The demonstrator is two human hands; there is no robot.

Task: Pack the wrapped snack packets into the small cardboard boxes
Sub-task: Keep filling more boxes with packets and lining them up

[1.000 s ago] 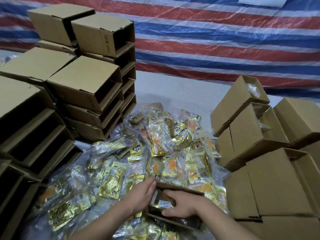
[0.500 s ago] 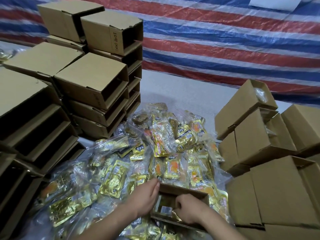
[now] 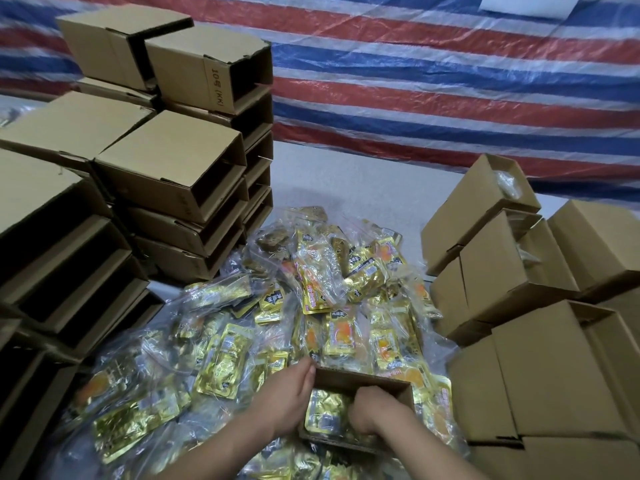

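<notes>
Compared with a second ago, the right hand (image 3: pixel 372 408) has gone deeper into the small open box (image 3: pixel 363 381): earlier its fingers lay flat over the box mouth, now they are curled down inside, pressing on a gold-wrapped packet (image 3: pixel 325 412) that sits in the box. The packet shows more fully now than it did then. The left hand (image 3: pixel 289 398) stays against the box's left wall, fingers fairly straight, steadying it rather than clasping it. Whether the right hand pinches the packet or only pushes it, I cannot tell. The view has also tilted a little, so the stacks appear lower and nearer.

Counted: two hands, one box being filled, one packet clearly visible inside it. The box rests on a loose pile of snack packets (image 3: pixel 311 306) in clear bags, far too many and too overlapped to count. On the left stand stacks of empty boxes (image 3: pixel 173 168) lying on their sides, openings facing right; at least a dozen show, the exact number unclear. On the right, roughly seven boxes on the right (image 3: pixel 554 375) are piled, some with clear plastic showing at their open tops. A red, white and blue striped tarp (image 3: pixel 450 81) hangs behind
</notes>
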